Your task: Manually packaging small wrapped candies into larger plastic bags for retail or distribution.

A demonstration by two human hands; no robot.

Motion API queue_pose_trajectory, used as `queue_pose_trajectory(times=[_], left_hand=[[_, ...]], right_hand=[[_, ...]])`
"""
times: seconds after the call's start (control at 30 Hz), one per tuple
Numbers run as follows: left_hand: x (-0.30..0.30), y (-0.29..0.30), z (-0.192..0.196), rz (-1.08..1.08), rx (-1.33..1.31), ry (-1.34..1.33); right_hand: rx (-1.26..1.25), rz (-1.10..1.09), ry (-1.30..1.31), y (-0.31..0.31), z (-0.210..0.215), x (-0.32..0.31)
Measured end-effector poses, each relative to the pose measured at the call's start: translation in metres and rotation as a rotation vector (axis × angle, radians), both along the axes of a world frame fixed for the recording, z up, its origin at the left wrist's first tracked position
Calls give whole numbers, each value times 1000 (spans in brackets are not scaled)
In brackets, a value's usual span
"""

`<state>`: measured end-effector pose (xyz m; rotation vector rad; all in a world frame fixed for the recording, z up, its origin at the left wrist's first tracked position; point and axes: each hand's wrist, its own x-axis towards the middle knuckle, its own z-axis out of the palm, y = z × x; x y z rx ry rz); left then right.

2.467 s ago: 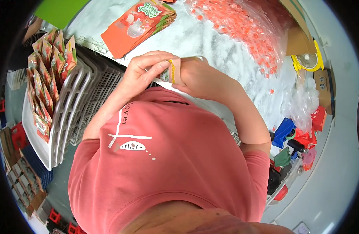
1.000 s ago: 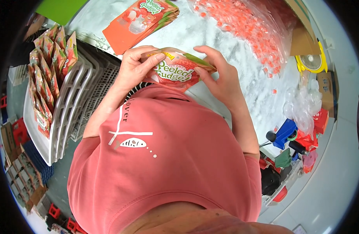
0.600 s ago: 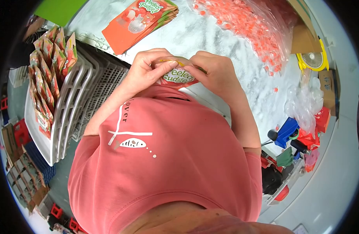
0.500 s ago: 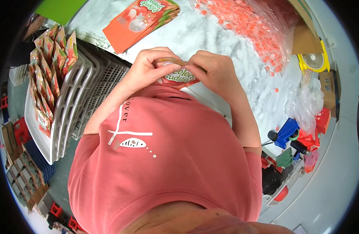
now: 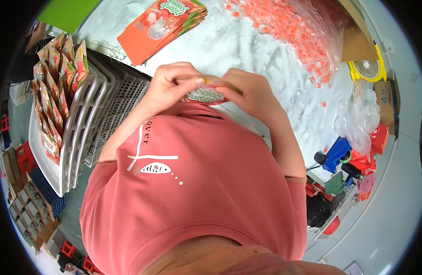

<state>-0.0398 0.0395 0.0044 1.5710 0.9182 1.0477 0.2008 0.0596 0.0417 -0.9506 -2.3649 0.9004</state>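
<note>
Both hands grip the top edge of a red candy pouch [image 5: 204, 95] held close against my shirt at the table's near edge. My left hand [image 5: 173, 85] pinches its left corner between thumb and fingers. At the right corner, my right hand [image 5: 252, 91] is closed on the same edge. The pouch's lower part is hidden behind my shirt. Beyond my left hand lies a stack of flat red pouches [image 5: 158, 30]. Farther right, a pile of small pink-red wrapped candies [image 5: 289, 34] spreads over the pale table.
On the left, stacked white plastic crates [image 5: 96, 105] hold several filled pouches [image 5: 52, 91] standing upright. A clear plastic bag [image 5: 328, 27] lies around the candies. At right are a yellow fan [image 5: 369, 68], crumpled clear bags [image 5: 355, 117] and a blue tape dispenser [image 5: 337, 153].
Both hands have shifted slightly toward my body with the pouch, and its top edge now bends differently between them. The view has tilted a little.
</note>
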Motion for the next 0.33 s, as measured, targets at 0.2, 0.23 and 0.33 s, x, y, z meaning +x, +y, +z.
queue_pose_trajectory(times=[0.2,0.23,0.33], left_hand=[[-10,1,11,28,-221,-40],[-10,2,10,32,-215,-92],[-15,4,11,-34,-241,-122]], right_hand=[[11,-80,27,-6,1,10],[-30,-102,40,-6,-1,11],[-158,-147,105,-7,-7,15]])
